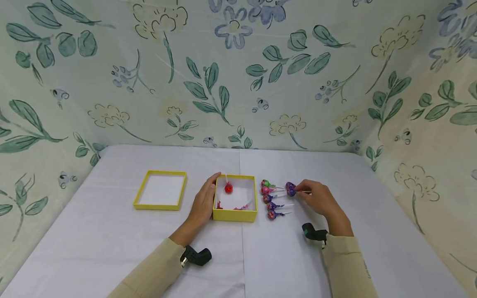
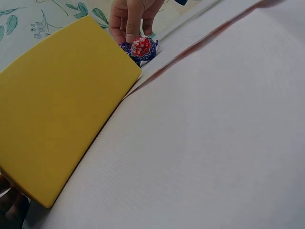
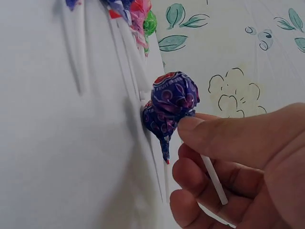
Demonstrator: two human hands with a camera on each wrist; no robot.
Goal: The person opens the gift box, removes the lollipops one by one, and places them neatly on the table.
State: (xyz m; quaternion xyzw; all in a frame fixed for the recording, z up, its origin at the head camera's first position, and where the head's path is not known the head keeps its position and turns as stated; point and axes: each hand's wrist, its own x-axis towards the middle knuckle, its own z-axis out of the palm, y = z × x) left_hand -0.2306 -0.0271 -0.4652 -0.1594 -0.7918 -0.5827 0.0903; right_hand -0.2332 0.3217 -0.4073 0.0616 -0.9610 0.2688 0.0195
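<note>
My left hand (image 1: 203,203) rests along the left wall of an open yellow box (image 1: 235,215), its fingertips at the far left corner. Inside the box, a red lollipop (image 1: 228,188) leans with its white stick towards the back wall. Bits of pink wrapper (image 1: 242,207) show behind the front wall. To the right, my right hand (image 1: 321,199) pinches a purple-wrapped lollipop (image 3: 175,93) between thumb and fingers, just below its round head. Close behind it is a second purple lollipop (image 3: 155,119), partly hidden by the first.
Between the box and my right hand lies a column of wrapped lollipops: a green one (image 1: 265,183), a pink one (image 1: 265,190) and several purple ones (image 1: 271,206), sticks pointing right. A yellow-rimmed lid (image 1: 156,207) lies left of the box on the white-covered table (image 1: 112,240).
</note>
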